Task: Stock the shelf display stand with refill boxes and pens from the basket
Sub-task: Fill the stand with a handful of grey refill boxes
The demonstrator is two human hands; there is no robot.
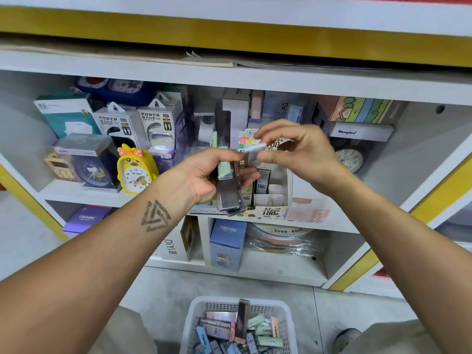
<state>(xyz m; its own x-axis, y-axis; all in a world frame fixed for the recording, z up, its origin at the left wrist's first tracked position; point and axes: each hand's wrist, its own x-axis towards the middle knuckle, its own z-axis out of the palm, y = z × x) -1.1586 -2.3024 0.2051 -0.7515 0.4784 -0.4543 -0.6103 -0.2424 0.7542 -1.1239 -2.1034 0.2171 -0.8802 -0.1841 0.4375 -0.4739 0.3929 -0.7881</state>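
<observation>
Basket [194,318] near, still full — left hand [204,175] grips a stack of refill boxes [227,190], right hand [296,149] pinches one pale box [254,152] — best lowered upright into an empty display stand [275,200] slot beyond.

Lighting was bright, even, diffuse from overhead; shadows soft, deepest under the shelf [229,77] boards. Strong wide-angle bowing at the edges. Right hand [301,152] motion-blurred, fingertips smeared. Mild glare on the plastic-wrapped stack [281,245]. Overall slightly soft.
</observation>
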